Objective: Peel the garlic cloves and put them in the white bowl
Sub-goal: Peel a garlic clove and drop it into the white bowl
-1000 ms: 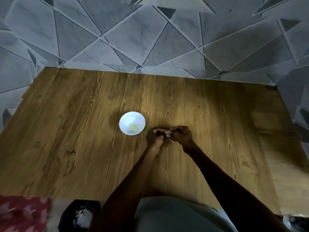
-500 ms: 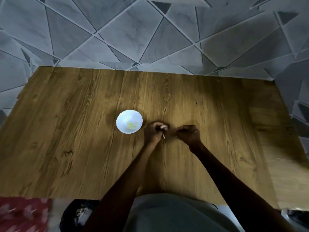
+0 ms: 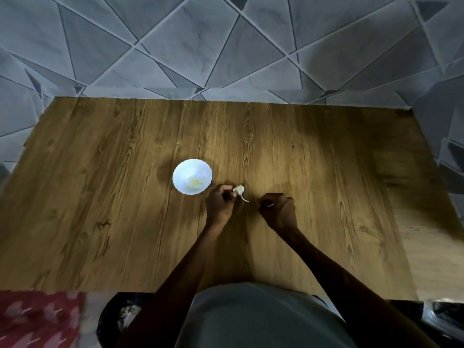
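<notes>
A small white bowl (image 3: 192,176) stands on the wooden table (image 3: 100,197), with a few pale yellow peeled cloves inside. Just right of the bowl my left hand (image 3: 221,204) pinches a whitish garlic clove (image 3: 239,190) at its fingertips; a thin strip of skin trails down from the clove. My right hand (image 3: 278,212) is a hand's width to the right, its fingers curled and pinching a thin sliver of peel (image 3: 270,205). The two hands do not touch.
The table's far edge meets a grey tiled wall (image 3: 226,46). A red patterned cloth (image 3: 37,320) and a dark round object (image 3: 120,320) lie below the table's near edge at the left.
My hands were together on the clove; they have drawn apart. The right hand moved right with a sliver of peel, and the left keeps the clove.
</notes>
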Demonstrator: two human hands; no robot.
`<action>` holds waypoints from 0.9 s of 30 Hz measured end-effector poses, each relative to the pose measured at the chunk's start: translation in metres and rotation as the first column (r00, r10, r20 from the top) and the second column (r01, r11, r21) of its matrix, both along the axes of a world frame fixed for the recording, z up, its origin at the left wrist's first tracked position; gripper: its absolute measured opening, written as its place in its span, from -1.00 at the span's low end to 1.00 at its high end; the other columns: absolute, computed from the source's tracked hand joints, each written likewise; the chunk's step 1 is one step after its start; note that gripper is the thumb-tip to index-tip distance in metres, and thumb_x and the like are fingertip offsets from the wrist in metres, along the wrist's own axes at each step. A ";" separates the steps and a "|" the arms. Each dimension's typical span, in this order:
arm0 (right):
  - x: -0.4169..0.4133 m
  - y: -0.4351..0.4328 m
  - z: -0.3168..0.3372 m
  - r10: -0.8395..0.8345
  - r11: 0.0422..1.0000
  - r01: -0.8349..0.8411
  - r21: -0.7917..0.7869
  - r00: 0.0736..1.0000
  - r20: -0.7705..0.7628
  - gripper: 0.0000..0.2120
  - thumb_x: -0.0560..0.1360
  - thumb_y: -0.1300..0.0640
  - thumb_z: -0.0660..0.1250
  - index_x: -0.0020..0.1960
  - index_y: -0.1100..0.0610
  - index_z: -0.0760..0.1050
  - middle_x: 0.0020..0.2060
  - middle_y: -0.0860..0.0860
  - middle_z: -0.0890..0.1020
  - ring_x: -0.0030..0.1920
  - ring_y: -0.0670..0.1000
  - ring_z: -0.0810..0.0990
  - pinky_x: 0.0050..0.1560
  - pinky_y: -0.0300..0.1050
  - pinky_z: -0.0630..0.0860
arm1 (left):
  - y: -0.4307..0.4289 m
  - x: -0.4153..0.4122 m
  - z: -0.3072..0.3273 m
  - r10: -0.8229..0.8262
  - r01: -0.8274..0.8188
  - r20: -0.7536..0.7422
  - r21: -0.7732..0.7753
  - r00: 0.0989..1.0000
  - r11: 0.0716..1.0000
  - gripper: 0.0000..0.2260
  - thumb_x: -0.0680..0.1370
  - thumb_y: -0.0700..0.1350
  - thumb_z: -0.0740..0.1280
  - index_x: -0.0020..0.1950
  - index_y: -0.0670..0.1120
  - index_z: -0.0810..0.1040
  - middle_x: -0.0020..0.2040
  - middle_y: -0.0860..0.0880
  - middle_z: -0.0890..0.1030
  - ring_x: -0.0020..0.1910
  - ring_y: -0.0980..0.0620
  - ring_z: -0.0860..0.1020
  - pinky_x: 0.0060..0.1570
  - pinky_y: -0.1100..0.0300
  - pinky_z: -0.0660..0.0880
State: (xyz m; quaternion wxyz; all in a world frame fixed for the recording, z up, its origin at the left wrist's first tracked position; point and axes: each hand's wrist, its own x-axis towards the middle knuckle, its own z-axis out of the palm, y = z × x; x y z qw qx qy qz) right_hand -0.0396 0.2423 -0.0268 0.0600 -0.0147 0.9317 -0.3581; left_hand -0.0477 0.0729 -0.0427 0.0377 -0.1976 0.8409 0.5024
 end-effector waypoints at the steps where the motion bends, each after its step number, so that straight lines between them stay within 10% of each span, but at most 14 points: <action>1: 0.002 -0.002 -0.001 0.007 1.000 -0.007 0.003 1.000 0.003 -0.88 0.48 0.27 0.43 -0.09 0.07 0.67 -0.21 -0.11 0.68 -0.28 -0.21 0.60 -0.26 -0.35 0.55 | 0.000 0.006 0.000 0.007 -0.007 0.010 0.016 1.000 1.000 -0.79 0.55 -0.11 0.40 0.16 -0.11 0.61 0.07 0.00 0.66 0.03 0.09 0.57 0.06 0.20 0.48; 10: 0.018 -0.003 -0.022 0.081 0.987 -0.072 0.141 0.995 -0.064 -0.94 0.46 0.29 0.45 -0.11 0.17 0.59 -0.23 0.05 0.64 -0.27 -0.05 0.57 -0.27 -0.38 0.34 | 0.000 0.038 -0.012 -0.121 0.109 -0.047 -0.205 0.992 0.973 -0.67 0.41 -0.18 0.51 0.16 -0.07 0.58 0.13 -0.05 0.59 0.13 -0.01 0.55 0.14 0.23 0.42; 19: 0.023 -0.008 -0.040 0.146 0.937 -0.128 0.324 0.989 -0.031 -0.43 0.33 0.23 0.57 0.28 0.31 0.47 0.11 0.24 0.56 0.00 0.21 0.60 -0.05 0.02 0.58 | 0.002 0.038 -0.011 -0.175 0.160 -0.018 -0.334 0.984 0.929 -0.65 0.38 -0.20 0.51 0.15 -0.08 0.61 0.26 -0.11 0.48 0.26 -0.12 0.43 0.27 0.12 0.32; 27: 0.031 -0.012 -0.034 0.239 0.903 -0.131 0.410 0.945 -0.225 -0.42 0.19 0.36 0.62 0.16 0.38 0.52 -0.03 0.31 0.60 -0.23 0.21 0.63 -0.39 -0.06 0.57 | 0.008 0.040 -0.013 -0.213 0.200 -0.011 -0.293 0.977 0.935 -0.65 0.41 -0.27 0.43 0.18 -0.09 0.59 0.23 -0.10 0.51 0.28 -0.11 0.42 0.28 0.04 0.40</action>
